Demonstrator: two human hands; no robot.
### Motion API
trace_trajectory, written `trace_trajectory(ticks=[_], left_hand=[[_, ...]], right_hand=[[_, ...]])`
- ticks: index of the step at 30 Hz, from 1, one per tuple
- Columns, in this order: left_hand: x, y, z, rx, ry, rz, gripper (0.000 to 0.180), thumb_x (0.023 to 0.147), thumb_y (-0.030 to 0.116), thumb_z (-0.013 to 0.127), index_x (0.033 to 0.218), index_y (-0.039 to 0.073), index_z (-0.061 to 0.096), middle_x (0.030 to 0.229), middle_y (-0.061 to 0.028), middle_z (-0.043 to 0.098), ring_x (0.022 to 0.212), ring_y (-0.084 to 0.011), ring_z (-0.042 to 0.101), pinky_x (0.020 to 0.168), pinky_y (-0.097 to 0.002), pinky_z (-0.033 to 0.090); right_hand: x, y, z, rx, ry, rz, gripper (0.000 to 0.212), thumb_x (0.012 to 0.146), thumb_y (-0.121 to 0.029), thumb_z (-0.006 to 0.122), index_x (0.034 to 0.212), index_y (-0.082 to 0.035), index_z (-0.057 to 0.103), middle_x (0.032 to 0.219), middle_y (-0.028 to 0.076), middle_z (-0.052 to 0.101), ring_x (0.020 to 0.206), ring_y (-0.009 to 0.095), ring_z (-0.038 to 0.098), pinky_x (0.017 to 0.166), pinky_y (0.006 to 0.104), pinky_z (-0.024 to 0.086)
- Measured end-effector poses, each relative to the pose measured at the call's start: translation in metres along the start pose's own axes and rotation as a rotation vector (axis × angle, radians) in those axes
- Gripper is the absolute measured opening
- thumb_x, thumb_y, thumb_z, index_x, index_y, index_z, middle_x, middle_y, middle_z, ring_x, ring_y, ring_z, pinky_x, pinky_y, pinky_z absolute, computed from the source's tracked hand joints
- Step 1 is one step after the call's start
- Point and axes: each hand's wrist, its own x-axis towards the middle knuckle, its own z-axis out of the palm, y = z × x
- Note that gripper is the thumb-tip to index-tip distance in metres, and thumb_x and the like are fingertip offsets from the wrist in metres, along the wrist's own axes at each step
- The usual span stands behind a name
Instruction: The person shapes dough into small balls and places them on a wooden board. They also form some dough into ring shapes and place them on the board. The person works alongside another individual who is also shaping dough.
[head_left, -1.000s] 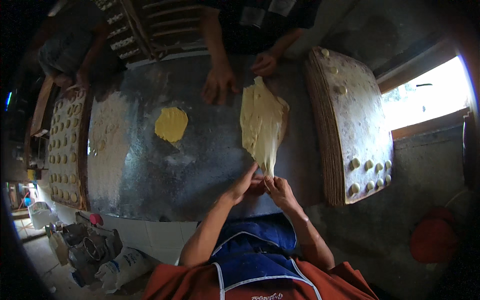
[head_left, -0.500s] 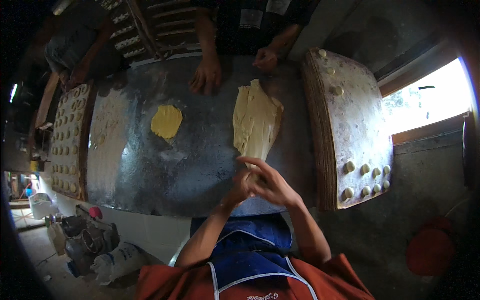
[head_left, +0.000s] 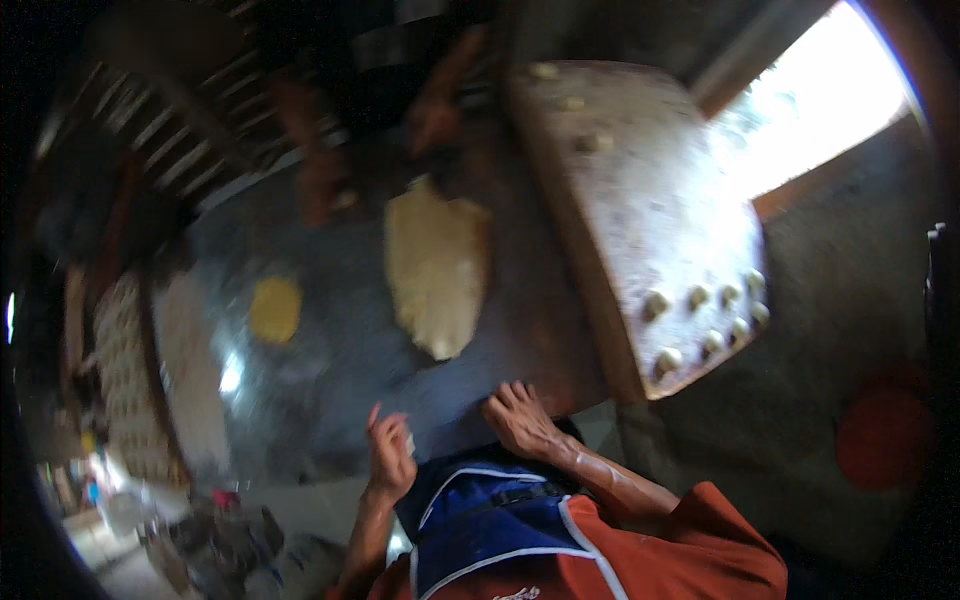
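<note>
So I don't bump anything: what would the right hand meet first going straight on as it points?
Probably the near end of the pale dough sheet: the right hand points forward-left toward it across the dark tabletop. Its height is unclear, so it might pass above.

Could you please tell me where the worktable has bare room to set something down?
Bare tabletop lies between the yellow slab and the pale dough sheet, and between that sheet and the right tray, whose near end is crowded with dough balls. The left tray is crowded too.
</note>
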Motion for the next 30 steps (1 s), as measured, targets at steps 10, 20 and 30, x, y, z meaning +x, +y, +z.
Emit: trace_trajectory(ticks=[10,20,30], left_hand=[[0.059,-0.057,0.081,0.324,0.071,-0.149,0.036,0.098,0.004,0.056,0.124,-0.005,0.034,0.112,-0.0214,0.046,0.102,-0.0367,0.05,0.094,-0.0505,0.042],[0.068,-0.061,0.066,0.225,0.12,-0.162,0.02,0.101,0.002,0.054,0.111,0.001,0.037,0.103,-0.0149,0.042,0.089,-0.0291,0.046,0.083,-0.035,0.042],[0.075,-0.049,0.07,0.163,0.081,-0.183,0.024,0.099,0.006,0.061,0.107,0.001,0.039,0.098,-0.0143,0.044,0.087,-0.0285,0.05,0.083,-0.0392,0.045]], right_hand=[[0.059,0.018,0.036,-0.003,0.509,0.092,0.041,0.103,-0.028,0.053,0.132,0.0,0.047,0.119,0.024,0.055,0.114,0.04,0.052,0.099,0.0535,0.039],[0.063,0.043,0.029,-0.105,0.556,0.049,0.042,0.101,-0.036,0.059,0.127,-0.003,0.053,0.115,0.017,0.059,0.109,0.03,0.058,0.093,0.0458,0.049],[0.053,0.077,0.058,-0.373,0.829,-0.009,0.037,0.104,-0.015,0.048,0.136,0.003,0.047,0.127,0.026,0.056,0.123,0.033,0.057,0.108,0.0441,0.045]])
